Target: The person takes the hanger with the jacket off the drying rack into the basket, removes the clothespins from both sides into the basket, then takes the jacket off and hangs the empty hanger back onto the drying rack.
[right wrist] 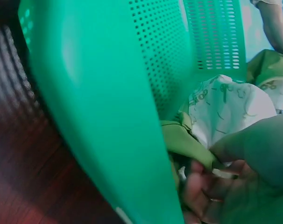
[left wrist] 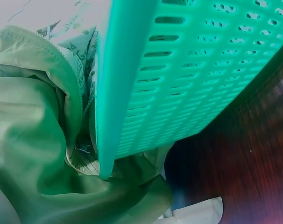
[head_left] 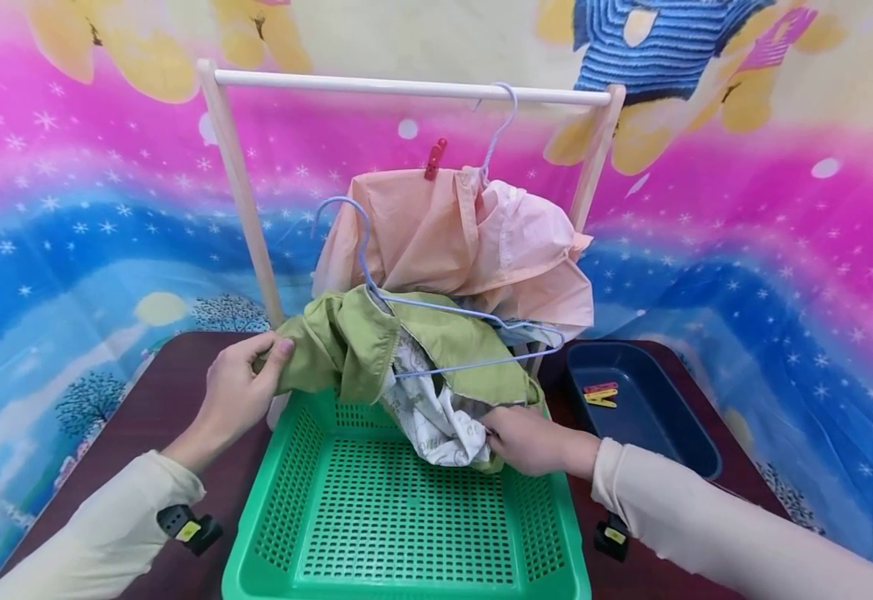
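Note:
A green jacket point(head_left: 364, 337) with a white printed lining point(head_left: 436, 429) is spread above the green plastic basket point(head_left: 406, 583). My left hand point(head_left: 241, 383) pinches the jacket's left part between thumb and fingers. Gripping the jacket's open front edge, my right hand point(head_left: 529, 440) is at the basket's right side; in the right wrist view the hand point(right wrist: 239, 172) pinches green cloth beside the lining. A lilac wire hanger point(head_left: 474, 312) lies across the jacket, its left end inside the cloth and its right end bare. Green cloth point(left wrist: 34, 135) fills the left wrist view's left side.
Behind, a rack with a white rail point(head_left: 406, 85) bears a pink garment point(head_left: 421, 225) on a lilac hanger point(head_left: 507, 125), with a red clothespin point(head_left: 434, 158) on it. A dark blue tray point(head_left: 654, 417) at right contains clothespins point(head_left: 601, 393). Everything stands on a dark brown table point(head_left: 181, 400).

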A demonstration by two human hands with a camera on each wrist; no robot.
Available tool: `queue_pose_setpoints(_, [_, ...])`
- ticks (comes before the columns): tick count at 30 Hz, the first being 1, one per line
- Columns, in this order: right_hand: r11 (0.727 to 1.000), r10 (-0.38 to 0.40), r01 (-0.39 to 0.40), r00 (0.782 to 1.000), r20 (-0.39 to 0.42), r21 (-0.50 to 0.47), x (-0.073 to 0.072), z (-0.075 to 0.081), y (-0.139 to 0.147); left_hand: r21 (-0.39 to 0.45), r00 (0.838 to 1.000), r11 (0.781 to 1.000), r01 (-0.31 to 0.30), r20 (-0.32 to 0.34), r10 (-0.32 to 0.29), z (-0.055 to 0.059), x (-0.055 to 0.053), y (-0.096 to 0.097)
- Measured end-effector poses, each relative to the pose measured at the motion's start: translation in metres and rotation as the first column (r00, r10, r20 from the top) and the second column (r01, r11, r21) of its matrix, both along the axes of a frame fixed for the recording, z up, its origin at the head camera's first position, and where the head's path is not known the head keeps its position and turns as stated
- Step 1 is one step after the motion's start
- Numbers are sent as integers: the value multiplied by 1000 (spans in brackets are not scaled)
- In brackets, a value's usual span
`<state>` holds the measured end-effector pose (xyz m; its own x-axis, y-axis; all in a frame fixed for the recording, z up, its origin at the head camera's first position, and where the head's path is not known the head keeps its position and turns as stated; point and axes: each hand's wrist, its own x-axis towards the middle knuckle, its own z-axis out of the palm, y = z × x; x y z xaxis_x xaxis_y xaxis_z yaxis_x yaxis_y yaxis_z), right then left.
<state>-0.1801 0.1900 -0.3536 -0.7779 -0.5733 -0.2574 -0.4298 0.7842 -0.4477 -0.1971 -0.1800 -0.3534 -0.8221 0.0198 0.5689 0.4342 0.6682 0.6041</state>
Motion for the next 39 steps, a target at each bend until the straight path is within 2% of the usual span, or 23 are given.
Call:
queue_pose_setpoints(4, [997, 78, -79, 995, 59, 9, -5, -5, -5, -33, 1000, 999, 16, -19, -17, -1, 2, 2])
queue_pose_setpoints(9, [989, 116, -127, 982, 151, 69, -9, -9, -9, -79, 1000, 997, 21, -15, -22, 0, 5, 4])
queue_pose_setpoints(16, [960, 101, -153, 970, 220, 233, -6, -18, -15, -124, 999, 991, 45, 17, -43, 0, 8, 6])
queue_pose_setpoints(19, [950, 88, -162, 960, 268, 267, -5, -21, -16, -133, 998, 990, 51, 42, -46, 0, 9, 5])
queue_pose_setpoints(24, [917, 78, -201, 937, 341, 344, -3, -21, -13, -131, 996, 989, 65, 72, -56, 1, 9, 3])
queue_pose_setpoints(26, [916, 48, -189, 927, 372, 353, -2, -18, -12, -126, 994, 990, 71, 87, -60, 1, 9, 2])
queue_pose_setpoints(29, [939, 14, -150, 916, 400, 309, 0, -11, -8, -124, 990, 988, 88, 119, -73, 1, 10, 0])
queue_pose_setpoints(33, [978, 33, -107, 929, 369, 181, 5, 3, -2, -135, 982, 984, 120, 164, -97, 0, 10, -1])
queue_pose_setpoints(36, [991, 82, -109, 951, 297, 74, 11, 15, 4, -144, 972, 977, 156, 198, -126, -2, 11, -2])
queue_pose_setpoints(39, [992, 130, -128, 973, 188, -23, 19, 23, 12, -157, 962, 969, 191, 225, -153, -5, 11, -3])
